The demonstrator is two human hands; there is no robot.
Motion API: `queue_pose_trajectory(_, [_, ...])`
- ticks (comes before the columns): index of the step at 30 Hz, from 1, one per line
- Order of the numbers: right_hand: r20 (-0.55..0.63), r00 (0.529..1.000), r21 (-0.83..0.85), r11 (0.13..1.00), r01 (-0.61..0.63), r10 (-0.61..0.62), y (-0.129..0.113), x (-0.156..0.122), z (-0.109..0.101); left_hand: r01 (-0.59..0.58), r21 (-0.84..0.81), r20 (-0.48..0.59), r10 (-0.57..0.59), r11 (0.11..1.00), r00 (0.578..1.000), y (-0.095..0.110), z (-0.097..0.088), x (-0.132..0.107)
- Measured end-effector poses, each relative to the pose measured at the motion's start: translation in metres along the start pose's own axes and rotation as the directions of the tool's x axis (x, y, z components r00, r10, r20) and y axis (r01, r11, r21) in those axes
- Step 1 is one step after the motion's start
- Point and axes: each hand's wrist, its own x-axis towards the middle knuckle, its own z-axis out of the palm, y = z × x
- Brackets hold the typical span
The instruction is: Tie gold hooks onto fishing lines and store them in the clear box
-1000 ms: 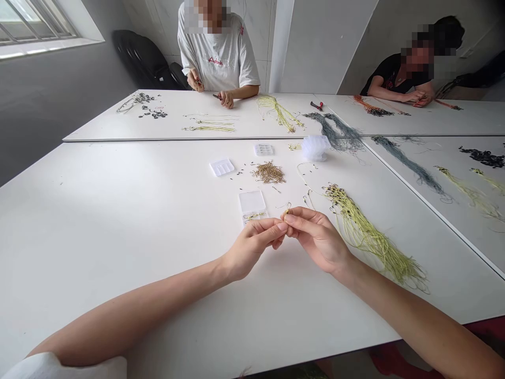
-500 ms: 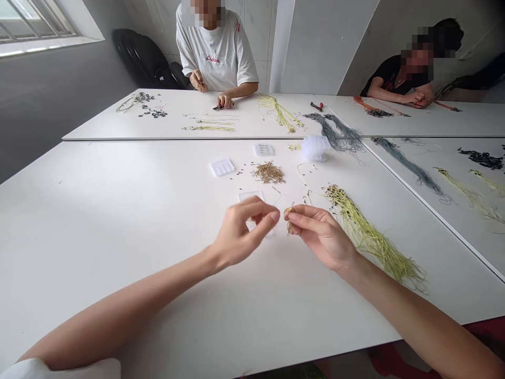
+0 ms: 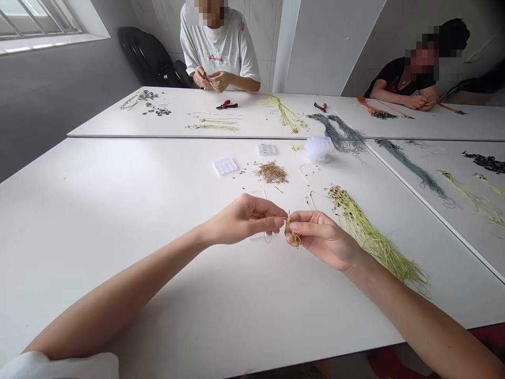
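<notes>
My two hands meet over the middle of the white table (image 3: 118, 221). My left hand (image 3: 244, 220) pinches a thin pale line that loops down below its fingertips. My right hand (image 3: 319, 239) pinches a few small gold hooks (image 3: 292, 231) between thumb and fingers. The fingertips of both hands nearly touch at the hooks. Partly hidden behind my left hand lies a small clear plastic box (image 3: 255, 196). Just right of my right hand a bundle of yellow-green lines (image 3: 366, 237) lies across the table.
Beyond my hands lie a pile of gold hooks (image 3: 271, 172), a white tray (image 3: 224, 166), a small clear box (image 3: 266, 149) and a clear plastic container (image 3: 317, 148). Two people sit at the far tables with line bundles; red-handled pliers (image 3: 226, 105) lie there.
My left hand drew back to the left from the right hand, then came back to it with a thin line pinched. The right hand kept the hooks and sank slightly.
</notes>
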Motion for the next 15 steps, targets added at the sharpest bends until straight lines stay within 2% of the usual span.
queue_pose_trajectory(3, [-0.008,1.000,-0.011,1.000,-0.009,0.009,0.0008,-0.0009,-0.0009,0.023,-0.090,0.029,-0.021,0.996,0.999,0.0001,-0.0021,0.0004])
queue_pose_trajectory(11, [-0.017,1.000,-0.027,0.999,-0.025,0.024,0.0005,-0.0008,-0.0006,0.013,0.157,-0.068,-0.003,0.988,0.998,0.0043,0.0004,-0.0009])
queue_pose_trajectory(15, [-0.021,1.000,-0.057,0.998,-0.021,0.019,0.0009,0.0003,0.0000,0.048,0.130,-0.087,-0.037,0.990,0.996,0.0045,0.0037,-0.0004])
